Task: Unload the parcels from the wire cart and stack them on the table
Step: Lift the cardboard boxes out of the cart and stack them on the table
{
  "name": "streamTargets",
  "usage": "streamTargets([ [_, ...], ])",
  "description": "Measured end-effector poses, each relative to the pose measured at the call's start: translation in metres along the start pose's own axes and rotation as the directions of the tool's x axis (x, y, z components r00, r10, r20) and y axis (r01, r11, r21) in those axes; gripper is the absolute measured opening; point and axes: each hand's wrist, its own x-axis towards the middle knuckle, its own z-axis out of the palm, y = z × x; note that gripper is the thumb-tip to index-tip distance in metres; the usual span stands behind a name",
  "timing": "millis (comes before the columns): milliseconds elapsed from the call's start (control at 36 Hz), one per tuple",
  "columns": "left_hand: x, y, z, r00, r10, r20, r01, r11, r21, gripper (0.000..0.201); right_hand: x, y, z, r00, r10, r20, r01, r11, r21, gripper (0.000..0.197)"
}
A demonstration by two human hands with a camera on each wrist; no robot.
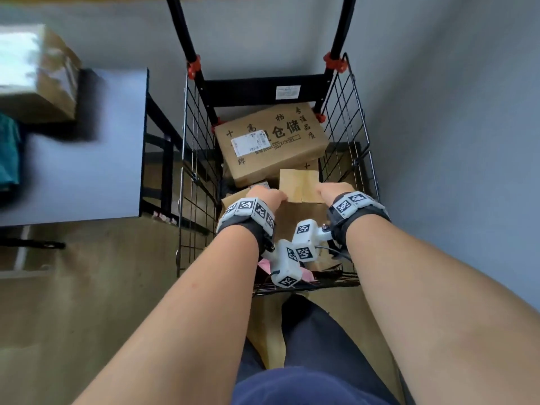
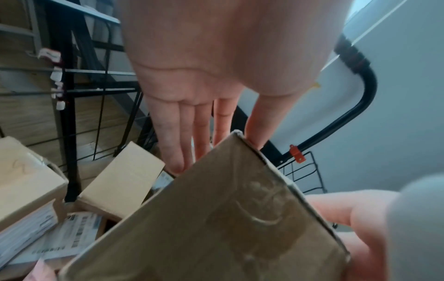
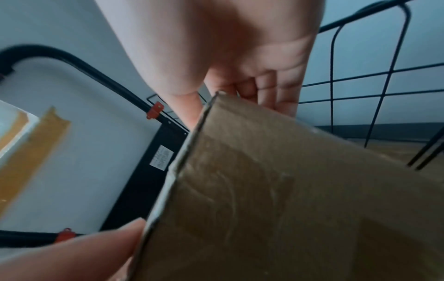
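Note:
A small brown cardboard box (image 1: 298,184) (image 2: 216,218) (image 3: 288,190) is held between both hands over the black wire cart (image 1: 353,112). My left hand (image 1: 267,197) holds its left edge, with fingers (image 2: 177,142) straight down one face and another digit across the corner. My right hand (image 1: 334,192) grips the right edge with its fingers (image 3: 264,89) curled behind the box. A large printed carton (image 1: 271,141) lies at the back of the cart. Smaller labelled parcels (image 2: 122,180) lie below the held box.
The white table (image 1: 87,141) stands left of the cart, with one taped parcel (image 1: 38,77) on its far left end. The cart's black handle posts (image 1: 187,48) rise at the back against a grey wall. Something pink (image 1: 267,266) lies in the cart's near end.

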Motion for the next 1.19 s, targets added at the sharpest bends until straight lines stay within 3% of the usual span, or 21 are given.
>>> streamTargets([
  [111, -0.037, 0.003, -0.038, 0.989, 0.130, -0.071, -0.132, 0.991, -0.025, 0.024, -0.035, -0.018, 0.000, 0.999, -0.007, -0.036, 0.011, 0.992, 0.127, 0.023],
  [194, -0.053, -0.003, -0.066, 0.976, 0.199, -0.089, -0.202, 0.979, -0.024, 0.034, -0.055, -0.024, 0.005, 0.981, -0.155, -0.118, 0.149, 0.987, -0.053, 0.031],
  [250, -0.064, -0.011, -0.083, 0.960, 0.250, -0.123, -0.256, 0.966, -0.035, 0.034, -0.068, -0.028, 0.011, 0.959, -0.243, -0.148, 0.247, 0.969, 0.008, 0.031],
  [361, -0.082, -0.029, -0.117, 0.930, 0.325, -0.173, -0.345, 0.933, -0.101, 0.045, -0.095, -0.037, 0.029, 0.929, -0.326, -0.174, 0.369, 0.835, 0.409, 0.016],
  [444, -0.095, -0.044, -0.142, 0.914, 0.353, -0.198, -0.384, 0.911, -0.149, 0.045, -0.113, -0.044, 0.042, 0.917, -0.373, -0.140, 0.395, 0.800, 0.452, 0.025],
  [500, -0.096, -0.056, -0.155, 0.902, 0.374, -0.216, -0.411, 0.896, -0.169, 0.044, -0.130, -0.049, 0.048, 0.913, -0.394, -0.103, 0.404, 0.843, 0.355, 0.034],
  [583, -0.102, -0.075, -0.172, 0.906, 0.360, -0.222, -0.409, 0.879, -0.244, 0.047, -0.143, -0.051, 0.062, 0.934, -0.352, -0.060, 0.356, 0.901, 0.247, 0.087],
  [667, -0.105, -0.088, -0.182, 0.907, 0.352, -0.230, -0.411, 0.857, -0.311, 0.047, -0.152, -0.053, 0.078, 0.944, -0.329, -0.037, 0.326, 0.905, 0.274, 0.108],
  [778, -0.107, -0.097, -0.190, 0.930, 0.288, -0.226, -0.358, 0.847, -0.393, 0.035, -0.158, -0.055, 0.094, 0.933, -0.357, -0.038, 0.350, 0.880, 0.321, 0.093],
  [861, -0.114, -0.098, -0.193, 0.946, 0.284, -0.159, -0.323, 0.878, -0.354, 0.053, -0.158, -0.060, 0.098, 0.919, -0.391, -0.037, 0.380, 0.861, 0.338, 0.076],
  [944, -0.121, -0.100, -0.197, 0.948, 0.255, -0.190, -0.300, 0.917, -0.262, 0.091, -0.157, -0.066, 0.096, 0.896, -0.443, -0.031, 0.416, 0.814, 0.405, 0.046],
  [1056, -0.126, -0.099, -0.204, 0.952, 0.181, -0.247, -0.254, 0.918, -0.305, 0.106, -0.149, -0.080, 0.095, 0.882, -0.471, -0.010, 0.417, 0.770, 0.482, 0.075],
  [1194, -0.116, -0.088, -0.218, 0.949, 0.101, -0.300, -0.224, 0.884, -0.411, 0.110, -0.154, -0.105, 0.094, 0.890, -0.456, 0.013, 0.379, 0.756, 0.534, 0.079],
])
